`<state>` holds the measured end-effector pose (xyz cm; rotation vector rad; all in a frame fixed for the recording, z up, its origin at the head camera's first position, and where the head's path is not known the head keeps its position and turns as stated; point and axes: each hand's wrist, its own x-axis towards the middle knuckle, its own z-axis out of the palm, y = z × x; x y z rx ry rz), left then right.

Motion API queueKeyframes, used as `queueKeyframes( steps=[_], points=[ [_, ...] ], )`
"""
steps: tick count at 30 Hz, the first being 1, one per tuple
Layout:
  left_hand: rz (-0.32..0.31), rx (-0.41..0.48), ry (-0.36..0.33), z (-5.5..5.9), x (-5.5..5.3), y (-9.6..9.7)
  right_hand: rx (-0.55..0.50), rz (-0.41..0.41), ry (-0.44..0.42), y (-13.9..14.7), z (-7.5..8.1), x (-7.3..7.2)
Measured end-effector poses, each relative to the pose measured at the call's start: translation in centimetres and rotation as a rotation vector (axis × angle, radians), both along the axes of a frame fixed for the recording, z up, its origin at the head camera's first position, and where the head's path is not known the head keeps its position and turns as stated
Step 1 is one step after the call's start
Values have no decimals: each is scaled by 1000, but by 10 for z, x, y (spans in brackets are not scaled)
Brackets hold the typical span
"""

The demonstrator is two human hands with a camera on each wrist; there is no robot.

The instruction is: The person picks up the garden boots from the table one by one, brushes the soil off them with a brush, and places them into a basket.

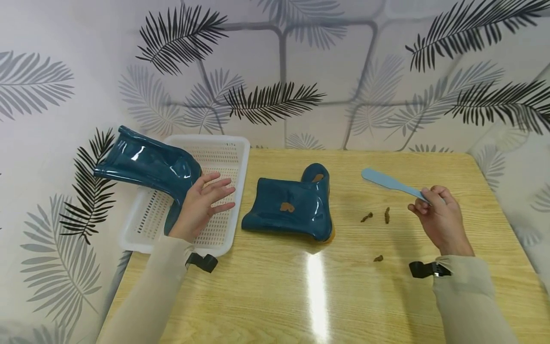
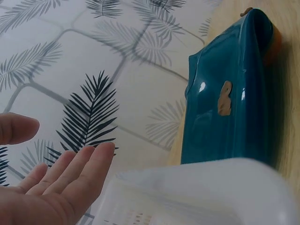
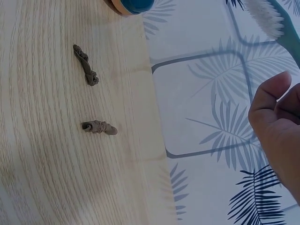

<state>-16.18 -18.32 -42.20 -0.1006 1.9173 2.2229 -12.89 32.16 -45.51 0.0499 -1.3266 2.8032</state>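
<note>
My right hand (image 1: 444,217) pinches the handle end of a light blue brush (image 1: 388,181) above the right side of the table; white bristles (image 3: 265,18) show on its underside in the right wrist view. With fingers spread, my left hand (image 1: 202,203) hovers over a white basket (image 1: 242,191), overlapping the foot of a dark teal rain boot (image 1: 150,162) that lies in it. A second rain boot (image 1: 268,217) lies on its side mid-table, shaft to the left. Brown smears mark it, one on the shaft (image 2: 225,98) and one near the toe (image 1: 318,177).
Several small brown clumps (image 1: 366,217) lie on the wooden table (image 1: 258,291) between the boot and my right hand. Behind the table hangs a pale leaf-patterned cloth (image 1: 326,124). The basketed boot's shaft sticks out over the basket's left rim.
</note>
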Motion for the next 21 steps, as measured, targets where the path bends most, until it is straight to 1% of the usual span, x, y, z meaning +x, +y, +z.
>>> queueKeyframes(
  steps=[8,13,17,21],
  points=[
    [-5,38,-17,-6,13,9,-26,32,43,-4,4,-1],
    [-21,73,-29,-8,22,16,-37,31,69,-5,5,-2],
    [-38,98,-46,-11,30,23,-72,15,62,-6,6,-3],
    [-57,121,-35,-15,37,30,-83,5,49,-6,5,-4]
  ],
)
